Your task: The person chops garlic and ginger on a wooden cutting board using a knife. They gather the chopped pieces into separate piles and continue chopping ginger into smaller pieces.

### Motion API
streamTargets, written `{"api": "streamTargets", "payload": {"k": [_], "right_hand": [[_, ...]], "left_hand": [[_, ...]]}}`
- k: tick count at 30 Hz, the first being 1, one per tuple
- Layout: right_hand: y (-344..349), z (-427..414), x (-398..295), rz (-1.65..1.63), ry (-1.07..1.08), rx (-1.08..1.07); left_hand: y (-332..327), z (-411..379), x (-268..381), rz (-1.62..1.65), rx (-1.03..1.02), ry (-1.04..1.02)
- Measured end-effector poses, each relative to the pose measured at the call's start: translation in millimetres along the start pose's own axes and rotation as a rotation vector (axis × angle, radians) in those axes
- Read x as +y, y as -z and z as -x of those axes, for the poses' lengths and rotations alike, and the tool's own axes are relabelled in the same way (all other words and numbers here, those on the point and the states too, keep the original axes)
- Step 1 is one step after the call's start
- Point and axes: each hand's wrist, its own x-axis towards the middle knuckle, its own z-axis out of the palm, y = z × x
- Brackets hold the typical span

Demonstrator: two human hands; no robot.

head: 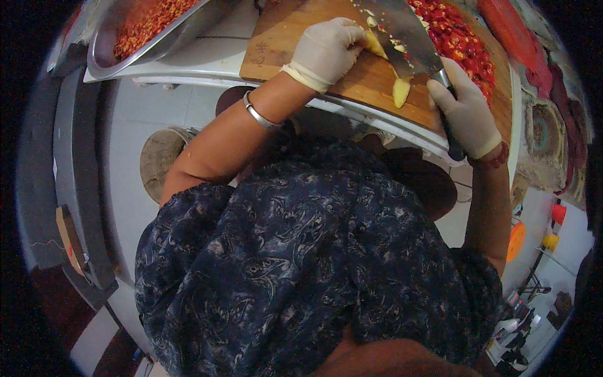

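My left hand [332, 49], in a pale glove, pinches a yellow piece, apparently peeled ginger [375, 45], against a wooden cutting board [273, 42]. Around the handle of a cleaver [405, 33] closes my gloved right hand [464, 103]. The blade's edge is right beside the ginger, and small pale and red bits cling to its flat side. A yellow slice [401, 93] lies on the board below the blade. Chopped red chili peppers [464, 45] with pale bits are heaped on the right part of the board, partly behind the blade.
A metal basin [101, 56] of chopped red chili mix [150, 28] stands at the white table's [207, 73] left end. A bucket [160, 160] is on the floor at left. Red plastic [509, 37] lies past the board's right side. Dark round stools [424, 184] sit below the table.
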Motion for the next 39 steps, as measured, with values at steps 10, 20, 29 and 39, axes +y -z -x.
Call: {"api": "streamTargets", "payload": {"k": [10, 20, 29, 39], "right_hand": [[5, -8, 4, 0.036, 0.07, -0.047], [3, -13, -8, 0.187, 0.149, -0.036], [7, -29, -5, 0.377, 0.322, 0.006], [-16, -37, 15, 0.015, 0.151, -0.056]], "left_hand": [[4, 2, 1, -0.033, -0.017, 0.014], [4, 4, 2, -0.065, 0.002, 0.016], [5, 3, 4, -0.054, 0.032, -0.015], [-1, 2, 3, -0.063, 0.009, -0.018]]}}
